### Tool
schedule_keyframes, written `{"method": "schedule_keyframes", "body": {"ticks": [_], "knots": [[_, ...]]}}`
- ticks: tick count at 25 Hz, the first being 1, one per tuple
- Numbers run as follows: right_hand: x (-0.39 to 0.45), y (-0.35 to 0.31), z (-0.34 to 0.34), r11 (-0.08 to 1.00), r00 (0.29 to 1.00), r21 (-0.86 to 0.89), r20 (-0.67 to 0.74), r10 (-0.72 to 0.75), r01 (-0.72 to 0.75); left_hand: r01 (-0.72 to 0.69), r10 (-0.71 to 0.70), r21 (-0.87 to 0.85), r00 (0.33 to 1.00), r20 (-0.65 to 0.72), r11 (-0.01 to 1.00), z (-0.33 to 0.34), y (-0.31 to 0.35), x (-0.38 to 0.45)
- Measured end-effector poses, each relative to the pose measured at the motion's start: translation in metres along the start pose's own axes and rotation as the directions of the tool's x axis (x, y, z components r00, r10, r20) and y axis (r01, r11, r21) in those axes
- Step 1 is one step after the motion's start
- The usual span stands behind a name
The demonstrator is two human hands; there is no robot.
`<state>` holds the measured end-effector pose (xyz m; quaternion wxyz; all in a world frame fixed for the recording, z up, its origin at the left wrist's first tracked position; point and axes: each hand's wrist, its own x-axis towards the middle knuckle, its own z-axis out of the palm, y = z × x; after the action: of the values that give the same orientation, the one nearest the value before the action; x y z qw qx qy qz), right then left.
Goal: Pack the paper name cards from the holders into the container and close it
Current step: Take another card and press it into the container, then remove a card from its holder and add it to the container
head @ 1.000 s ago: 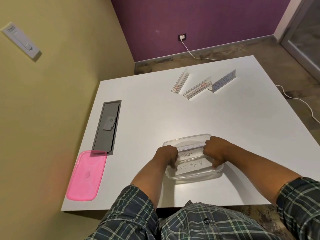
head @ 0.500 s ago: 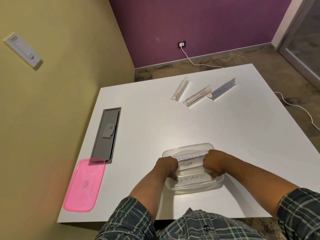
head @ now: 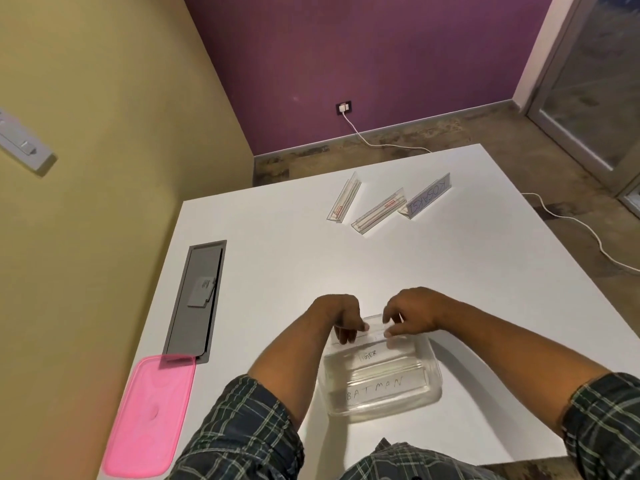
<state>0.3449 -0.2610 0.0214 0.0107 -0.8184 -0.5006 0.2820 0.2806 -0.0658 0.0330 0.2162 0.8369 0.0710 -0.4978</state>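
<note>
The clear holder (head: 375,330) sits over the far rim of the transparent container (head: 381,382), which stands on the white bench (head: 450,271) close to the person. Inside the container lie two cards, one lettered TIGER (head: 367,355) and one lettered BATMAN (head: 375,389), flat and one nearer than the other. The left hand (head: 341,317) pinches the holder's left end with fingertips curled down onto it, and the right hand (head: 412,315) pinches its right end the same way; whether a card is still inside the sleeve cannot be told, since the plastic is clear and partly hidden by fingers. To do this step well, it seems best to keep the holder directly above the open container, steady one end while the other hand slides the paper out lengthwise, and let it drop flat onto the cards already there rather than bending it. Further off, near the bench's far edge, stand two apparently empty holders (head: 379,211) and one holder with a KOSAKI card (head: 427,199), likely next. The pink lid (head: 149,414) lies at the left edge, well apart, ready for closing afterward.
</note>
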Motion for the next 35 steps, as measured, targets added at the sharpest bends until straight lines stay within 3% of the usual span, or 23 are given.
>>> {"method": "schedule_keyframes", "body": {"ticks": [3,6,9,13,22,29,35], "knots": [[-0.001,0.029,-0.023,0.988,0.990,0.089,-0.051,0.133,-0.128,-0.042,0.051,0.049,0.979,-0.199,0.998,-0.027,0.009,0.008],[0.000,0.064,-0.033,0.963,0.969,0.104,0.034,0.246,-0.248,-0.068,0.099,0.092,0.917,-0.387,0.993,-0.049,0.016,0.025],[0.004,0.104,-0.037,0.929,0.937,0.122,0.078,0.340,-0.348,-0.079,0.114,0.102,0.906,-0.408,0.992,-0.069,0.024,0.046],[0.017,0.161,-0.049,0.860,0.883,0.220,0.008,0.470,-0.460,-0.080,0.106,0.077,0.894,-0.435,0.994,-0.101,0.036,0.077],[0.074,0.287,-0.085,0.635,0.676,0.489,-0.119,0.728,-0.598,-0.174,0.062,-0.139,0.813,-0.579,0.975,-0.176,0.077,0.166],[0.114,0.341,-0.094,0.605,0.680,0.606,-0.140,0.720,-0.517,-0.286,-0.035,-0.342,0.720,-0.693,0.895,-0.198,0.118,0.228],[0.131,0.343,-0.081,0.656,0.754,0.625,-0.159,0.637,-0.422,-0.199,-0.117,-0.385,0.743,-0.659,0.901,-0.212,0.135,0.250]]}}
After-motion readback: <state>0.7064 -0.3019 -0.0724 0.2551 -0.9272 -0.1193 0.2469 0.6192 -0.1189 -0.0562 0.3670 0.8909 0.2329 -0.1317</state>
